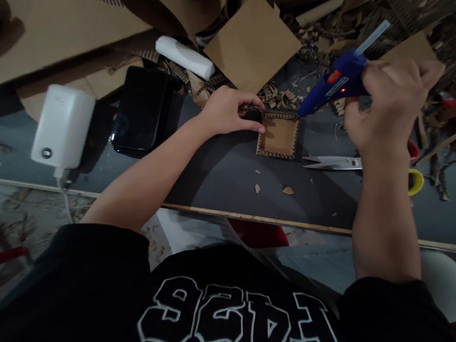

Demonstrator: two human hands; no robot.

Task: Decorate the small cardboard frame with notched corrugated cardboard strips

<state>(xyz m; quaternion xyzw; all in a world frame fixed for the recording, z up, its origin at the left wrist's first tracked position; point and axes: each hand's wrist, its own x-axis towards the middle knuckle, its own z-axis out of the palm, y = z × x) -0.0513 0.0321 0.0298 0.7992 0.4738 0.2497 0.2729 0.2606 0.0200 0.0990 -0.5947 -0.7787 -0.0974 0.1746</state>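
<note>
A small square cardboard tray (279,138), edged with corrugated strip, lies on the dark tabletop. My left hand (231,114) pinches its left side, thumb and finger at the rim. Something dark sits between those fingers, too shadowed to make out. My right hand (390,103) is wrapped round the handle of a blue hot glue gun (328,86). A pale glue stick (373,37) pokes out of its back end, and a small red light glows on its side. The gun's nozzle points down at the tray's upper right corner, touching or just above it.
Scissors (335,162) lie below my right hand, partly hidden by the forearm. To the left are a black box-shaped device (141,110) and a white charger (63,126) with a cable. Cardboard sheets (254,42), a white roll (184,57) and corrugated scraps crowd the back.
</note>
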